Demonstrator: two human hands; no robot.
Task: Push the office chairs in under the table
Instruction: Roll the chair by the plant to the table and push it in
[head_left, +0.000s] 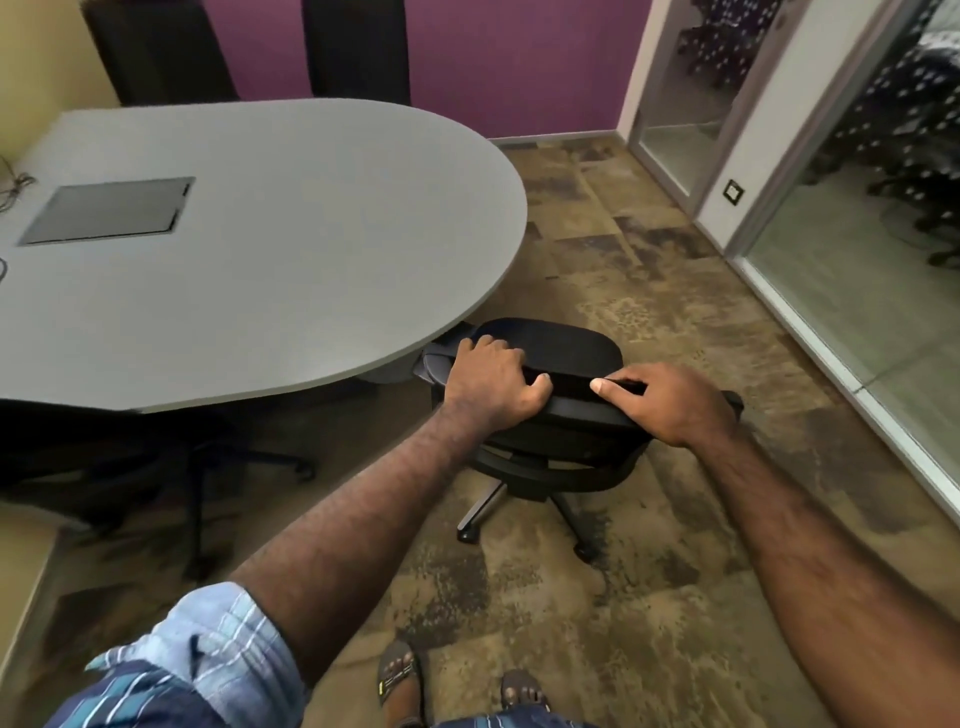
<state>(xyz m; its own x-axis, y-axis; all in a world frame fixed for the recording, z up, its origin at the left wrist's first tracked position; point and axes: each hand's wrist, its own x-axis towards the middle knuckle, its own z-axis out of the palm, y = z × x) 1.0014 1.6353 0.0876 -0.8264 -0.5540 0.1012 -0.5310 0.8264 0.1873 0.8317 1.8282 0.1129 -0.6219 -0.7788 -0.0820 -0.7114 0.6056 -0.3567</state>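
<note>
A black office chair (566, 348) stands at the rounded near end of the grey oval table (270, 270). Its seat front reaches just under the table edge, and its wheeled base (483, 512) rests on the carpet. My left hand (488, 382) grips the top of the chair's backrest on the left. On the right side of the same backrest top, my right hand (670, 402) is closed with its thumb along the front. A second black chair (104, 457) sits tucked under the table's near left side, mostly in shadow.
Two dark chair backs (358, 49) rise behind the table's far edge against a purple wall. A recessed grey cable hatch (109, 210) is set into the tabletop. Glass partitions and a glass door (685, 104) line the right side. Patterned brown carpet (649, 291) lies between table and glass.
</note>
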